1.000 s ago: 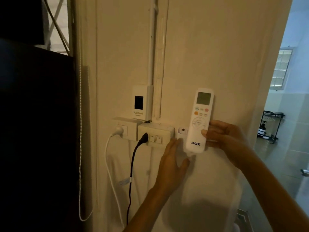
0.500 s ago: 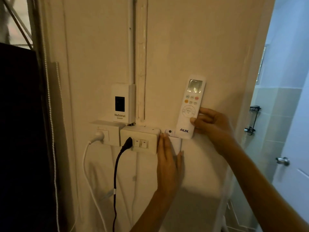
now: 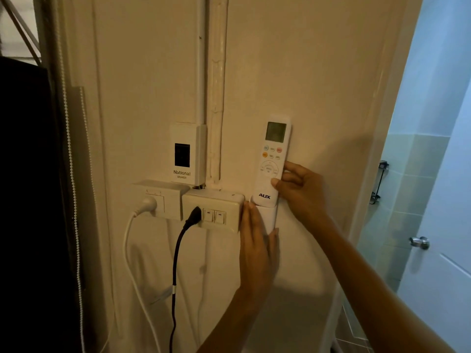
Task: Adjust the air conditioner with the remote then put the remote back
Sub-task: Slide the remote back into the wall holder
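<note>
White AUX remote (image 3: 272, 163): upright against the wall, lower end seated in white wall holder (image 3: 268, 217). Right hand (image 3: 300, 193): fingers closed on the remote's right edge, thumb on its face. Left hand (image 3: 257, 247): flat, open, pressed over the holder. Left of holder: switch-and-socket box (image 3: 212, 208), black plug (image 3: 194, 215); National breaker (image 3: 187, 155) above.

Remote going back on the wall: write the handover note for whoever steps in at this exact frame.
Right hand: grips the remote by its lower right edge, upright against the wall.
Left hand: flat on the wall, steadying the white holder.
Remote's bottom end sits in the holder's mouth, beside the switch box.
Done: remote brought back and lined up. Whether the air conditioner was adjusted cannot be seen here.
Left: push it down fully, then release both hands.
</note>
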A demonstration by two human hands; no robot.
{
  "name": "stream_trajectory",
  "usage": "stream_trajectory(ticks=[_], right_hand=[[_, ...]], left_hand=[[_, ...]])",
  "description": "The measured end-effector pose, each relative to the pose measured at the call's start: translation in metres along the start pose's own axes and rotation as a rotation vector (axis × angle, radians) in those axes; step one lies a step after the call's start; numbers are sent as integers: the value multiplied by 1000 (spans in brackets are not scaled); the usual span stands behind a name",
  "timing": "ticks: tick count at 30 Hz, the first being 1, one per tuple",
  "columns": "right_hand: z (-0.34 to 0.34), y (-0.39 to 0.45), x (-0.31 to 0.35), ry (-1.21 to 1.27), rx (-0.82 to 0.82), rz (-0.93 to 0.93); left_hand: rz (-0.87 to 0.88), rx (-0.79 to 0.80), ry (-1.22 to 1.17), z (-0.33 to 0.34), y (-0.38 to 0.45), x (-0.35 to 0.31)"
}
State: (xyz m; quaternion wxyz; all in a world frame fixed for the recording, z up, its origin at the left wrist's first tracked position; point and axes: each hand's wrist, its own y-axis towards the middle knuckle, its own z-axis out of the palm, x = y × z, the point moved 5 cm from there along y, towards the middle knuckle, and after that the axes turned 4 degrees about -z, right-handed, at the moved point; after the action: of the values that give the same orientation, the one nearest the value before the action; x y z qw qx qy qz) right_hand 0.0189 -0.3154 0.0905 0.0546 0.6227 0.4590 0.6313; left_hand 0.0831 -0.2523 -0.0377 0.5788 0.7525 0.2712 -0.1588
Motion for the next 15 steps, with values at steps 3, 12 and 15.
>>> stream_trajectory(ticks=[3,12,15], right_hand=[[3,-4,0,-47,23,-6],[5,-10,-1,-132,52,-19],[5,-11,-1,-135,29,-15]], left_hand=[[-1,41,10,2,0,1],[8,20,26,0,0,0],[7,31,13,0,0,0]])
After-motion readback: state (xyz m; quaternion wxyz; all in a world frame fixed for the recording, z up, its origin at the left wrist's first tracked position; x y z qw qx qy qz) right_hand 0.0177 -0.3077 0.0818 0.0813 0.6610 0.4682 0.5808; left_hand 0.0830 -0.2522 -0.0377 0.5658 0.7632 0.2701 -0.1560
